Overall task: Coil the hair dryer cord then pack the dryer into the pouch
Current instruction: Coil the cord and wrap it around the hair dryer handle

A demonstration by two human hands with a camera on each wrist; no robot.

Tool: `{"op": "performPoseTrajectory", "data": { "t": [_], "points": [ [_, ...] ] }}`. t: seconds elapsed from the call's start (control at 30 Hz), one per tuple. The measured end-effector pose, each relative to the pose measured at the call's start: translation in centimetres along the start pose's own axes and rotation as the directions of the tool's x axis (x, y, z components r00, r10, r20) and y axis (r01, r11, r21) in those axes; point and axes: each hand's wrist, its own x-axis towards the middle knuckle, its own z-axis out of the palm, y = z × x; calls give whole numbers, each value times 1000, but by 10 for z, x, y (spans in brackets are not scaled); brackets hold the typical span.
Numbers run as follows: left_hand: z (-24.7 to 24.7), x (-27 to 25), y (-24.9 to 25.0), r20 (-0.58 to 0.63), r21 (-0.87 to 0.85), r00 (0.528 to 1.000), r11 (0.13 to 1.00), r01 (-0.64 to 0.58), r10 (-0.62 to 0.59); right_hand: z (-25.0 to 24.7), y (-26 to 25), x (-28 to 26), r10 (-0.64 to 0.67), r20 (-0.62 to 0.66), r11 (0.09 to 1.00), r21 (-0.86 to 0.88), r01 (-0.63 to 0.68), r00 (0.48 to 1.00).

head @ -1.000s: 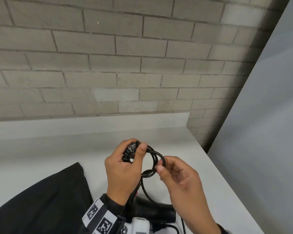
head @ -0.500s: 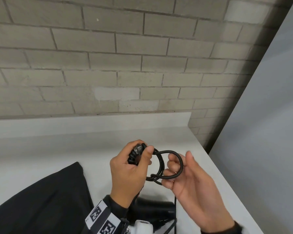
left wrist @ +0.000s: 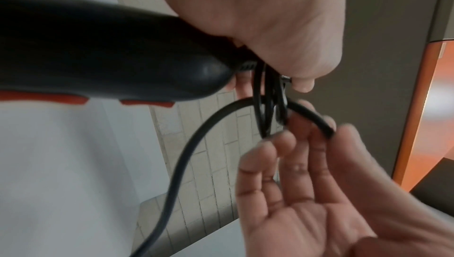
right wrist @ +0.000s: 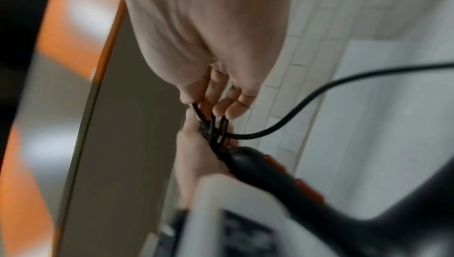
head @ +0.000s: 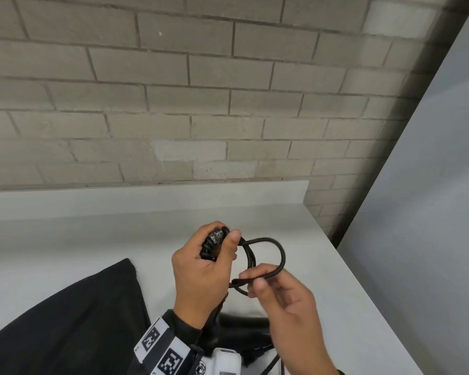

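The black hair dryer (head: 244, 331) with orange buttons hangs below my hands, its handle (left wrist: 103, 55) pointing up into my left hand (head: 201, 269). That hand grips the top of the handle and the gathered loops of black cord (head: 271, 244) against it with thumb and fingers. My right hand (head: 279, 299) pinches the cord (left wrist: 317, 123) between thumb and forefinger, holding a fresh loop beside the left hand. The loose cord (right wrist: 319, 94) trails down and away. The black pouch (head: 65, 320) lies flat on the white table, left of both hands.
The white table (head: 322, 266) ends at a raised back ledge below a grey brick wall (head: 201, 104). Its right edge runs diagonally, with a grey floor (head: 431, 212) beyond it. An orange-edged panel (left wrist: 422, 106) shows in the wrist views.
My right hand opened with a loop lying over its fingers, then closed again to pinch the cord. The loop now stands wider to the right of my left hand.
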Motion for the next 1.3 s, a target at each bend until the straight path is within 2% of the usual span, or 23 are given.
{"op": "performPoseTrajectory", "data": {
  "t": [0.07, 0.1, 0.13, 0.17, 0.2, 0.23, 0.3, 0.33, 0.4, 0.47, 0.53, 0.57, 0.63, 0.7, 0.73, 0.8, 0.87, 0.9, 0.97, 1.07, 1.17, 1.23, 1.3],
  "points": [
    [0, 1, 0, -9, -15, 1000, 1000, 16, -16, -6, -2, 4, 112, -9, 962, 251, -106, 994],
    [-1, 2, 0, -17, -20, 999, 999, 27, -27, -12, -3, 5, 183, 24, 892, 415, -177, 983],
    [-2, 3, -1, -29, -27, 999, 999, 42, -43, -18, -5, 5, 216, 92, 787, 573, -229, 972],
    [-4, 4, -3, -44, -36, 997, 998, 60, -62, -23, -7, 4, 222, 208, 625, 719, -303, 953],
    [-6, 6, -5, -58, -42, 995, 996, 77, -79, -30, -10, 3, 221, 265, 551, 760, -344, 939],
    [-8, 9, -7, -65, -40, 994, 995, 88, -90, -43, -12, 1, 259, 271, 545, 752, -372, 927],
    [-11, 11, -9, -63, -29, 994, 995, 92, -94, -53, -13, -1, 296, 383, 552, 679, -484, 875],
    [-11, 11, -8, -64, -31, 993, 995, 94, -96, -59, -13, -4, 371, 373, 562, 639, -525, 850],
    [-9, 10, -6, -75, -38, 992, 994, 101, -104, -57, -14, -11, 391, 156, 758, 504, -414, 907],
    [-7, 9, -5, -81, -27, 991, 994, 106, -108, -50, -4, -16, 268, -5, 931, 258, -257, 963],
    [-7, 9, -6, -92, -5, 989, 994, 112, -112, -44, 10, -23, 99, -179, 992, -63, -112, 979],
    [-7, 9, -6, -94, 10, 990, 994, 111, -109, -41, 16, -26, -20, -286, 964, -259, -57, 958],
    [-6, 7, -6, -84, 38, 992, 995, 92, -89, -27, 16, -31, -328, -405, 829, -557, 54, 854],
    [-4, 4, -5, -64, 60, 997, 997, 57, -53, -8, 8, -34, -581, -334, 707, -660, 256, 742],
    [-2, 2, -5, -54, 67, 998, 997, 42, -38, -1, 6, -34, -641, -256, 662, -662, 352, 724],
    [2, -1, -5, -34, 73, 999, 997, 24, -21, 9, 6, -29, -638, -51, 613, -637, 467, 768],
    [5, -3, -3, -11, 72, 1000, 997, 14, -14, 12, 13, -19, -543, 130, 532, -711, 460, 830],
    [5, -4, -3, -3, 73, 1000, 997, 11, -11, 13, 17, -13, -499, 184, 465, -768, 441, 847],
    [5, -4, -3, 7, 82, 1000, 997, 2, -2, 13, 22, -4, -439, 206, 413, -818, 400, 875],
    [2, -2, -4, 18, 92, 1000, 996, -10, 9, 13, 27, -1, -375, 232, 444, -805, 393, 898],
    [1, -2, -5, 19, 110, 1000, 994, -26, 25, 10, 26, -7, -393, 258, 469, -769, 433, 883],
    [-1, 0, -7, -14, 98, 1000, 995, -4, 5, 6, 23, -13, -462, 190, 532, -722, 443, 866],
    [-5, 4, -10, -55, 99, 998, 995, 31, -26, -5, 20, -22, -470, 102, 632, -654, 415, 877]
  ]
}}
